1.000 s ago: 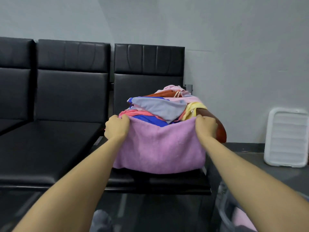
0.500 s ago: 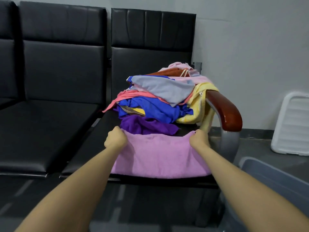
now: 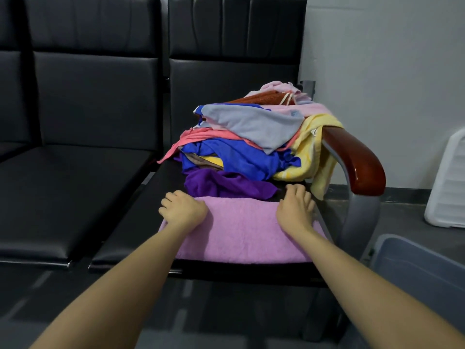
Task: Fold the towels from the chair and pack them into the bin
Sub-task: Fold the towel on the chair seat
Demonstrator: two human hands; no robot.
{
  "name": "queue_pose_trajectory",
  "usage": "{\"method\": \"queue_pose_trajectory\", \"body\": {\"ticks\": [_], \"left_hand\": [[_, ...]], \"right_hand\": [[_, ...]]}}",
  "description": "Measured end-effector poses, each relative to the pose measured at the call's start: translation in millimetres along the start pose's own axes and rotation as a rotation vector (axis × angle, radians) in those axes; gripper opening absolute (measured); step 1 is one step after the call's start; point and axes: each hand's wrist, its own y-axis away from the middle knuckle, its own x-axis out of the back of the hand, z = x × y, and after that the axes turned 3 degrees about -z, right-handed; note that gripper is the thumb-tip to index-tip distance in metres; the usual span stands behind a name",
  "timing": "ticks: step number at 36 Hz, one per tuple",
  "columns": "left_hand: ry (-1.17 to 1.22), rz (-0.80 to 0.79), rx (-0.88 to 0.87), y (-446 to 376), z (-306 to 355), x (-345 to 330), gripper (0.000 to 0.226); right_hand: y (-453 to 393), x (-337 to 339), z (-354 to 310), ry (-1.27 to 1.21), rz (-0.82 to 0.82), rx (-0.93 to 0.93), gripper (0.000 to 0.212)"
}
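Both palms flat: my left hand [image 3: 185, 209] and right hand [image 3: 295, 207] press the pink towel [image 3: 245, 235] mid-fold; towel pile [image 3: 251, 147] waits, bin [image 3: 422, 268] unpacked.

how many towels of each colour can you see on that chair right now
pink towel, laid flat at the front: 1
purple towel: 1
blue towel: 1
yellow towel: 1
coral towel: 1
grey towel: 1
pale pink towel: 1
brown towel: 1
total: 8 colours showing; more may be buried in the pile
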Motion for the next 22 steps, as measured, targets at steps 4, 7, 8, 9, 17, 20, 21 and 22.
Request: {"method": "queue_pose_trajectory", "body": {"ticks": [4,7,8,9,17,20,21,22], "left_hand": [[-0.123,-0.048,0.098,7,-3,5,0.068],[-0.223,-0.077,0.12,10,-14,8,0.065],[-0.243,-0.084,0.121,10,-18,9,0.063],[-0.254,-0.092,0.12,12,-23,9,0.06],[-0.232,0.005,-0.071,26,-38,5,0.045],[-0.148,0.016,-0.129,28,-36,10,0.036],[-0.101,0.018,-0.142,28,-35,13,0.032],[-0.065,0.026,-0.157,30,-33,16,0.03]], "right_hand": [[12,-8,-9,-0.152,-0.161,0.28,0.035],[20,-11,-9,-0.164,-0.298,0.433,0.037],[22,-12,-9,-0.124,-0.338,0.469,0.04],[23,-12,-8,-0.076,-0.374,0.49,0.042],[31,-5,-10,0.11,-0.489,0.496,0.05],[31,-6,-11,0.133,-0.497,0.485,0.051],[31,-8,-12,0.143,-0.5,0.482,0.052],[32,-8,-13,0.15,-0.503,0.476,0.052]]}}
